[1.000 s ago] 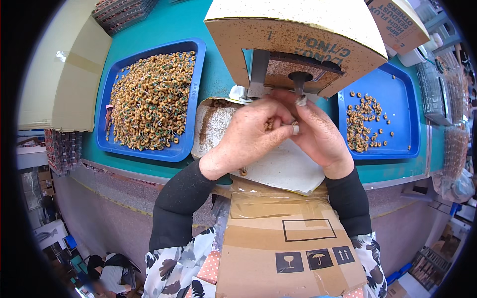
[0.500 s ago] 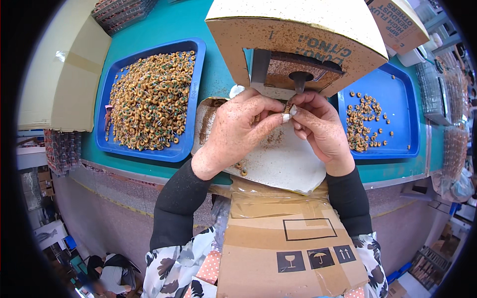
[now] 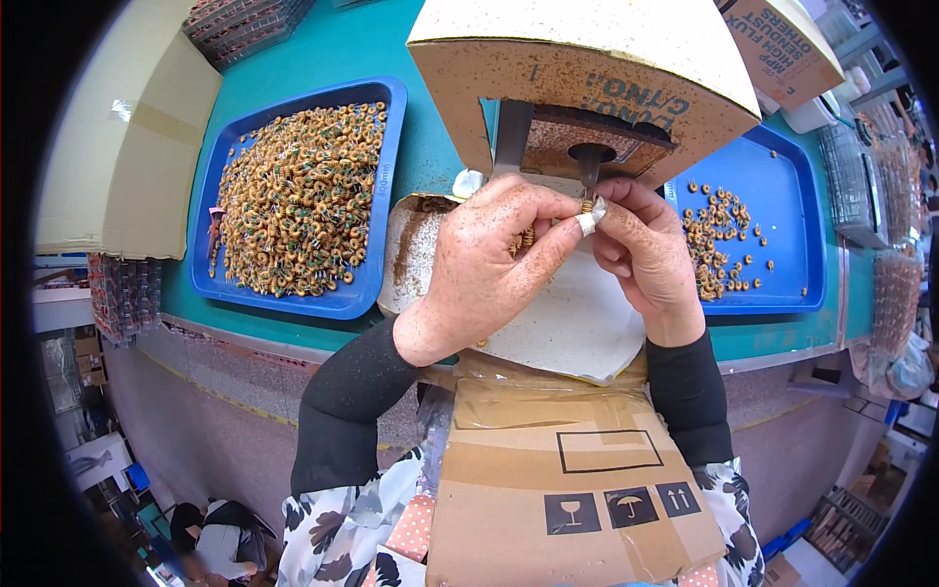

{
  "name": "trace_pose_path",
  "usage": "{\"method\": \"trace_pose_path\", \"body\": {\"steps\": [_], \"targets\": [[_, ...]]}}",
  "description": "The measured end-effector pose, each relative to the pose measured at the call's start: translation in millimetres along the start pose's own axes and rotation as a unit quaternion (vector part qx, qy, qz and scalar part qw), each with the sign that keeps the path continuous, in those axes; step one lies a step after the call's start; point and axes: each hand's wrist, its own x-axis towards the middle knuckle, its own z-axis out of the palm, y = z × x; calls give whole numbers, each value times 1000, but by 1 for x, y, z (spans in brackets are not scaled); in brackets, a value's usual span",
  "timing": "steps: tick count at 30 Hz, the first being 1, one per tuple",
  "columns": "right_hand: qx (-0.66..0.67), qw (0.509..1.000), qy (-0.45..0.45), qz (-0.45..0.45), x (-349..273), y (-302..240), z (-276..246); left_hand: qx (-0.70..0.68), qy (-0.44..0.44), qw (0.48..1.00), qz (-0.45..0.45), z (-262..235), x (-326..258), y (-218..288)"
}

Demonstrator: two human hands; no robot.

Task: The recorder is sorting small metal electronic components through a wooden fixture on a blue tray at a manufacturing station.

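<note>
A small copper-wound ring coil [image 3: 587,206] is pinched between the fingertips of both hands, right below a dark nozzle [image 3: 591,161] in the opening of a cardboard box [image 3: 577,68]. My left hand [image 3: 494,259] is closed on the coil from the left, and further coils show inside its curled fingers. From the other side my right hand [image 3: 646,249] pinches the same coil, with white wrapping [image 3: 591,217] about the fingertips. Brown specks dot my left hand. Beneath both hands lies a white sheet [image 3: 558,333], dusted brown at its left part.
On the left, a blue tray [image 3: 393,147] bears a heap of coils. A second blue tray [image 3: 802,215] with fewer coils stands on the right. A taped cardboard box [image 3: 577,470] fills the space before my body. Wire racks [image 3: 861,186] stand at far right.
Both hands have shifted slightly right with the coil, up close under the nozzle. My left hand now covers the loose coil that lay on the sheet.
</note>
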Motion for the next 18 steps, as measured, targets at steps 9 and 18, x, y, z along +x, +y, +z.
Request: {"method": "trace_pose_path", "body": {"steps": [9,18], "targets": [[22,1000,-4,-1,2,3,-4,4,-6,1000,18,-1,4,-1],[40,998,20,-31,2,7,4,17,-32,999,7,-7,12,0]]}}
